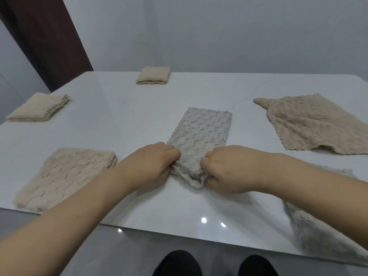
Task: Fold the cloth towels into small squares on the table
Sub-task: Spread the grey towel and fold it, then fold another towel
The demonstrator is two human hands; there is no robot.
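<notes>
Grey waffle towel (201, 132) is soft, light and floppy; left hand (151, 166) and right hand (229, 170) pinch its near corners, the best hold for folding.

We seem to be in a plain room of a home, perhaps a dining area; we stand at a glossy white table (123, 108) that mirrors ceiling lights; bare pale walls (219, 32) rise behind it; a dark wooden panel (49, 40), maybe a door, fills the left corner; small household towels (310, 124) lie about.
</notes>
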